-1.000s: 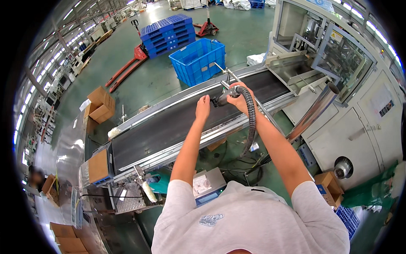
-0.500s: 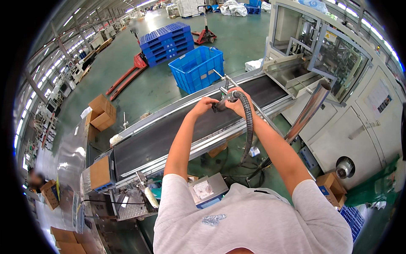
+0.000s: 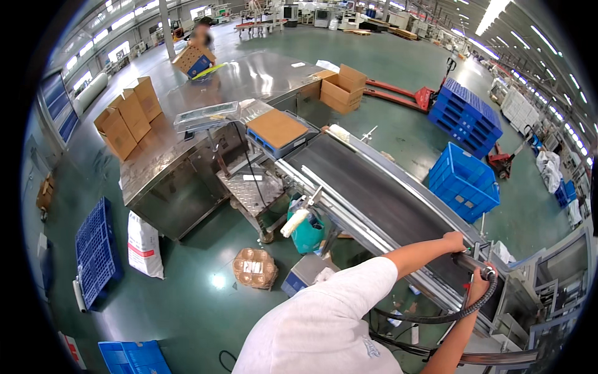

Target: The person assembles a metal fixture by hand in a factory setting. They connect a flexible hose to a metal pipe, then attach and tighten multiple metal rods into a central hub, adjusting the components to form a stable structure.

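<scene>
Over the far right part of a black conveyor belt [image 3: 386,196], both my hands are at a dark cylindrical device [image 3: 466,262]. It is mounted on metal rods. A black ribbed hose [image 3: 430,320] runs from its right end and loops back below the belt. My left hand [image 3: 455,241] is closed at the device's left end, its fingertips partly hidden. Around the right end, beside the hose joint, my right hand [image 3: 478,285] is wrapped. A small red part [image 3: 466,286] shows next to the right hand.
A blue crate [image 3: 464,184] stands beyond the belt, with stacked blue pallets [image 3: 464,118] behind. At the belt's left end is a scale with a brown top [image 3: 277,129]. Steel tables [image 3: 180,181] hold cardboard boxes [image 3: 131,118]. A person [image 3: 200,37] carries a carton farther back.
My view has swung to the left, so the belt and hands now appear farther right. Both hands stay at the cylindrical device.
</scene>
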A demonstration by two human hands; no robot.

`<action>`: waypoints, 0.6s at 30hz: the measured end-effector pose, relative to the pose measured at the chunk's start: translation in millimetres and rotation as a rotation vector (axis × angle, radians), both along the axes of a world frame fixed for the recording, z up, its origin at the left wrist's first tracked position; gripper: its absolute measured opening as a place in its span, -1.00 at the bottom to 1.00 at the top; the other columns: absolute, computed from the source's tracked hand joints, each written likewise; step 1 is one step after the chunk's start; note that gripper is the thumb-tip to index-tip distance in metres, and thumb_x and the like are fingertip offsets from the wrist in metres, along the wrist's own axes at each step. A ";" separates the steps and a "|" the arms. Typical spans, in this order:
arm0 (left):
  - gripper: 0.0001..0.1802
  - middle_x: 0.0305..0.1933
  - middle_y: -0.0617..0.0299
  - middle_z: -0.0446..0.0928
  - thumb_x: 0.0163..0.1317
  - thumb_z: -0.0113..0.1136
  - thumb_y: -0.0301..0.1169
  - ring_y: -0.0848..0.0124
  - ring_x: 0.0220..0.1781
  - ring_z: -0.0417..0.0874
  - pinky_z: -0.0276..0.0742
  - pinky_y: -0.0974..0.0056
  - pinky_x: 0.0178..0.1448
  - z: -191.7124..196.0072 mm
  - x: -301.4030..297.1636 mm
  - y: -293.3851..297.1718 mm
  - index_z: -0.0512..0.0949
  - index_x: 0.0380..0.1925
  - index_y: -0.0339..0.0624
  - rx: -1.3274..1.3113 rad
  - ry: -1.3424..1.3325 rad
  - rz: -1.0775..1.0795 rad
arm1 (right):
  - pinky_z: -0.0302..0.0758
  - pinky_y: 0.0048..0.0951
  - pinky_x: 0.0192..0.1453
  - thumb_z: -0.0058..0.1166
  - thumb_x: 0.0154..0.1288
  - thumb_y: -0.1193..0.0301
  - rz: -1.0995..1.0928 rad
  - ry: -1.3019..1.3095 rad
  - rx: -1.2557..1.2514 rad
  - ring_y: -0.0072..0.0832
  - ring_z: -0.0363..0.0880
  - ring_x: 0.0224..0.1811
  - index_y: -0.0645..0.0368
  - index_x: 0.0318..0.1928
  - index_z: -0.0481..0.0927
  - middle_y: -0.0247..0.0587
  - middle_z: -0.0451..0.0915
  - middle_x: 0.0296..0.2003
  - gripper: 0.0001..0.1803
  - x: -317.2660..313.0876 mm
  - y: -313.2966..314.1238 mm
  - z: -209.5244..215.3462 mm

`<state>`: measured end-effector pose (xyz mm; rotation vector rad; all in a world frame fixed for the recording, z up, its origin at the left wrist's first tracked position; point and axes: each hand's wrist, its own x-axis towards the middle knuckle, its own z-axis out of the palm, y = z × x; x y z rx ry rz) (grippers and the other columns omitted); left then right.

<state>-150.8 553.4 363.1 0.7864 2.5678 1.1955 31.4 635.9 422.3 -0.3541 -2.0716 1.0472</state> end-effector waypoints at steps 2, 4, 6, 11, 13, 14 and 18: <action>-0.54 -0.32 -0.04 0.62 -0.07 0.28 -0.04 0.08 -0.24 0.66 0.57 0.08 -0.18 -2.8 -18.5 -0.2 0.63 -0.43 -0.28 0.002 0.006 0.058 | 0.47 -0.41 -0.08 0.16 0.02 0.57 0.071 0.047 -0.013 -0.40 0.51 -0.21 0.24 -0.07 0.42 -0.11 0.53 -0.16 -0.60 -22.2 -4.8 6.9; -0.53 -0.30 -0.03 0.62 -0.05 0.26 -0.03 0.08 -0.22 0.66 0.57 0.07 -0.16 -13.1 -21.9 -3.2 0.63 -0.41 -0.27 0.002 0.001 0.054 | 0.46 -0.39 -0.02 0.17 0.00 0.58 0.051 0.013 -0.031 -0.38 0.51 -0.18 0.24 -0.07 0.42 -0.10 0.53 -0.15 -0.59 -25.9 -3.7 5.1; -0.49 -0.27 -0.03 0.62 -0.03 0.23 0.02 0.07 -0.18 0.65 0.56 0.07 -0.11 -11.8 -23.0 0.4 0.62 -0.36 -0.28 0.022 0.061 0.084 | 0.45 -0.39 -0.02 0.17 -0.01 0.58 0.049 0.040 0.000 -0.38 0.51 -0.17 0.24 -0.08 0.42 -0.11 0.52 -0.16 -0.59 -34.3 10.3 -0.2; -0.40 -0.10 -0.10 0.57 0.00 0.22 0.09 0.03 -0.08 0.60 0.51 0.05 0.00 -0.8 -8.5 -16.1 0.58 -0.26 -0.28 0.034 -0.197 -0.017 | 0.46 -0.42 -0.06 0.18 -0.04 0.59 0.061 0.102 -0.041 -0.44 0.50 -0.20 0.21 -0.09 0.43 -0.18 0.51 -0.21 -0.58 -29.5 -1.4 -1.8; -0.33 -0.05 -0.12 0.53 0.06 0.15 0.14 0.00 -0.04 0.56 0.48 0.02 0.01 0.7 -6.3 -13.6 0.49 -0.14 -0.31 0.079 -0.092 0.082 | 0.46 -0.43 -0.09 0.19 -0.05 0.57 0.047 0.093 -0.078 -0.47 0.50 -0.23 0.20 -0.12 0.45 -0.20 0.51 -0.22 -0.60 -39.7 -7.7 14.4; -0.29 -0.03 -0.13 0.51 0.09 0.11 0.16 -0.01 -0.02 0.54 0.47 0.01 0.01 -7.8 5.5 -18.7 0.45 -0.09 -0.32 0.080 -0.070 0.122 | 0.46 -0.43 -0.10 0.19 -0.05 0.57 0.044 0.100 -0.046 -0.47 0.49 -0.24 0.20 -0.12 0.45 -0.20 0.51 -0.23 -0.61 -37.8 2.7 4.0; -0.44 -0.06 -0.06 0.45 0.25 0.02 -0.04 0.06 0.02 0.49 0.42 0.13 0.09 -42.4 24.7 -61.9 0.34 0.02 -0.31 0.444 -0.034 0.155 | 0.45 -0.48 -0.45 0.19 -0.04 0.53 -0.020 0.028 -0.031 -0.53 0.45 -0.45 0.14 -0.12 0.46 -0.24 0.50 -0.35 -0.61 -21.2 -29.4 22.9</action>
